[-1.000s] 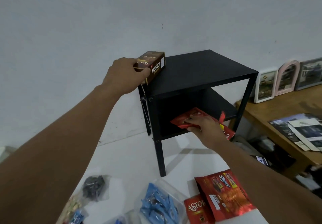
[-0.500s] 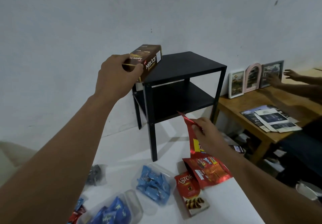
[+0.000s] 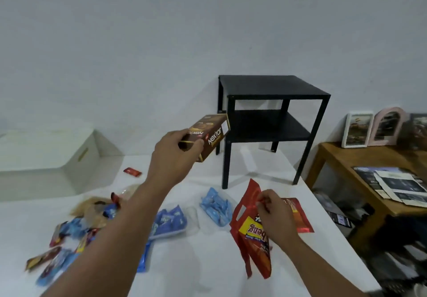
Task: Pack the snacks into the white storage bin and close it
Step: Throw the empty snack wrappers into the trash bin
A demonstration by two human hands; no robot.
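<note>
My left hand [image 3: 173, 158] grips a brown Nextar snack box [image 3: 209, 135] in the air above the white table [image 3: 208, 269]. My right hand [image 3: 275, 218] pinches a red snack bag [image 3: 249, 234] by its upper edge, and the bag hangs just over the table. The white storage bin [image 3: 46, 160] stands at the far left with its lid on. Blue wrapped snacks in clear packs [image 3: 216, 206] and several small packets [image 3: 69, 234] lie scattered on the table. Another red pouch [image 3: 298, 215] lies behind my right hand.
A black two-tier side table [image 3: 272, 121] stands at the back of the white table. A wooden bench [image 3: 369, 176] to the right carries picture frames [image 3: 357, 129] and booklets [image 3: 392, 183]. A small red packet [image 3: 132, 172] lies near the bin.
Both hands have drawn back from the black side table. The Nextar box came off its top and the red bag off its lower shelf. The view swung left, showing the bin.
</note>
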